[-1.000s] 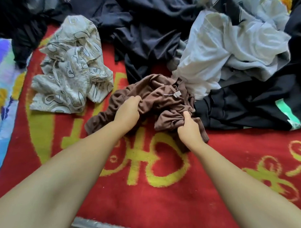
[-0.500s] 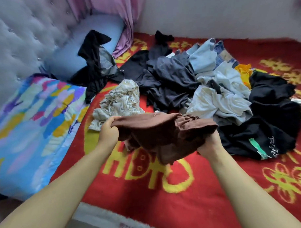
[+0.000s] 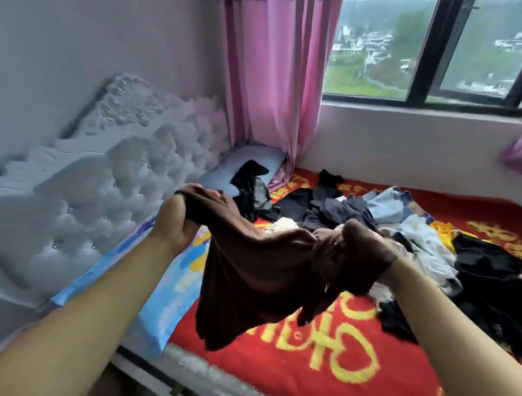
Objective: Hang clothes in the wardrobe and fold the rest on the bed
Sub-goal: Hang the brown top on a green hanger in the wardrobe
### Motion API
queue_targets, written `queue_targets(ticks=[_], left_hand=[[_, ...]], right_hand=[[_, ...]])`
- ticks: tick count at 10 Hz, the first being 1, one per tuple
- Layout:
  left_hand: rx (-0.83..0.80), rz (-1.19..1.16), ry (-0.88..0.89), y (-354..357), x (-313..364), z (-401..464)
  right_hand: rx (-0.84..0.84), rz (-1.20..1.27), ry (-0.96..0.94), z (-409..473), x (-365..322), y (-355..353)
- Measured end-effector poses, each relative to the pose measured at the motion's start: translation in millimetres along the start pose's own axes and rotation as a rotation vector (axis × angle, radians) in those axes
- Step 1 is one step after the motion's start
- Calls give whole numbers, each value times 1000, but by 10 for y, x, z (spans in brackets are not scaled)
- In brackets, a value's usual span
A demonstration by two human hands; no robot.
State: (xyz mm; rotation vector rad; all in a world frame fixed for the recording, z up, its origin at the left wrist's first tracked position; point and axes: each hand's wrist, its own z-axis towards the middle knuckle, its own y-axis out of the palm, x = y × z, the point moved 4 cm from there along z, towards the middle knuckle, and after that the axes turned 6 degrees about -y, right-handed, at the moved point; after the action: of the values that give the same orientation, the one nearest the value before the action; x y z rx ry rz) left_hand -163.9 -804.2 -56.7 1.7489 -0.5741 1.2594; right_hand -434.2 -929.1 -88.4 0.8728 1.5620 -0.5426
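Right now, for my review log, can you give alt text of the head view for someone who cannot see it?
Two bare hands hold a crumpled brown fabric garment up over a bed with a red and yellow blanket: the left hand grips one end, the right hand is wrapped in the other. Behind lies a pile of dark and white clothes.

Home bedroom: bed [image 3: 289, 371] w/ tufted headboard [image 3: 99, 185], pink curtain [image 3: 273, 73] (window [image 3: 426, 44] beside).
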Motion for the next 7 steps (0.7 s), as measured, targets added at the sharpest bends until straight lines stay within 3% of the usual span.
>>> queue_targets(ticks=[1,2,3,5,6,7], left_hand=[[-29,-327,3,74,481,-205],[9,-357,102,119,665,-451],[-77,-430,107,151,763,-642],[-7,-314,153,8,920,-925],[39,-349,215,-187,1074,-1013],[149,-370,313,-492,1243,-1075]], right_hand=[[-427,-328,5,-124,0,417],[-675,-613,105,-152,102,710],[-608,-706,-54,-15,72,1054],[-804,-787,-371,-66,229,1982],[-666,-857,-507,2,124,2186],[-633,-806,-472,91,-51,2221]])
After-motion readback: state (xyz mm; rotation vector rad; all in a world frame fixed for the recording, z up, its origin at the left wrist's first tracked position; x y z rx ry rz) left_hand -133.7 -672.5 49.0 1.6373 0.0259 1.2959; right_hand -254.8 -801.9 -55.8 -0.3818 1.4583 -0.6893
